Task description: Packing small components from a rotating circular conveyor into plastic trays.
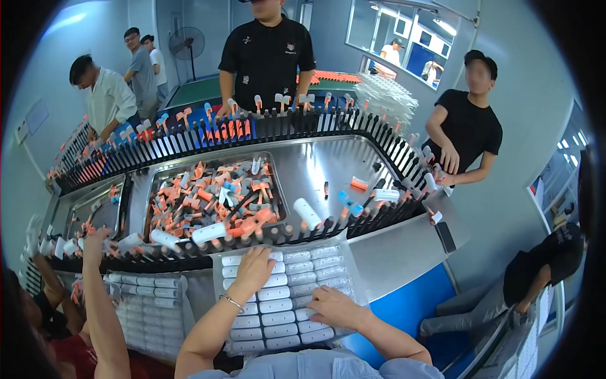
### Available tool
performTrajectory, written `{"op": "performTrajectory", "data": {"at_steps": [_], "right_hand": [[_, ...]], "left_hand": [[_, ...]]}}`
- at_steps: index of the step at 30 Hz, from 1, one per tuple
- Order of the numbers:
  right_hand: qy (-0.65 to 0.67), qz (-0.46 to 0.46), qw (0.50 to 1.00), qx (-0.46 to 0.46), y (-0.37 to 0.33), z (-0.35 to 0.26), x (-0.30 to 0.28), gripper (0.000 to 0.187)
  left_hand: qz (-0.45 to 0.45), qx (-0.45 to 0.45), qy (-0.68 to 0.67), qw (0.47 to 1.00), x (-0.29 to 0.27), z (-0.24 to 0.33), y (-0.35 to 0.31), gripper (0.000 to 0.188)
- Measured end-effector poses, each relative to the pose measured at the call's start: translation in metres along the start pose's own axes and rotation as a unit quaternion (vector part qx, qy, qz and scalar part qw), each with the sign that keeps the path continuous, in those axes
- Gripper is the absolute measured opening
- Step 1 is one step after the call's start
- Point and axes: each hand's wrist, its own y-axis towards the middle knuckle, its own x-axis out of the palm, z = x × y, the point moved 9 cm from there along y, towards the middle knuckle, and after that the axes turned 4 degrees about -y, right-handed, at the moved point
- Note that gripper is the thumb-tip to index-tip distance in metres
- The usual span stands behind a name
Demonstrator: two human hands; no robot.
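In front of me, a clear plastic tray (345, 278) holds rows of white oblong shells (275, 305), several still under clear film or pockets on the right side. My left hand (254, 268), with a bracelet on its wrist, lies over the upper left shells, fingers forward and apart. Over the right columns is my right hand (334, 307), its fingers bent and spread, tips touching the shells near the tray's right edge. Nothing gripped shows in either hand, though the undersides of both are hidden.
Beyond the tray runs a looping line of black upright posts (170, 146) carrying orange, white and blue pieces. Inside it, a metal bin (281, 189) holds many orange parts. Another shell tray (148, 309) and a co-worker's arm (101, 303) are at left. A phone (445, 237) lies right.
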Motion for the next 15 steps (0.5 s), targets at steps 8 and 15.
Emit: {"op": "performTrajectory", "data": {"at_steps": [8,15], "right_hand": [[0.104,0.133,0.971,0.167,0.004,0.061,-0.093,0.030],[-0.134,0.265,0.940,0.168,0.103,0.088,-0.131,0.027]], "left_hand": [[-0.039,-0.033,-0.033,0.998,0.009,-0.009,0.012,0.029],[0.028,0.079,0.016,0.996,-0.003,0.023,0.003,0.027]]}}
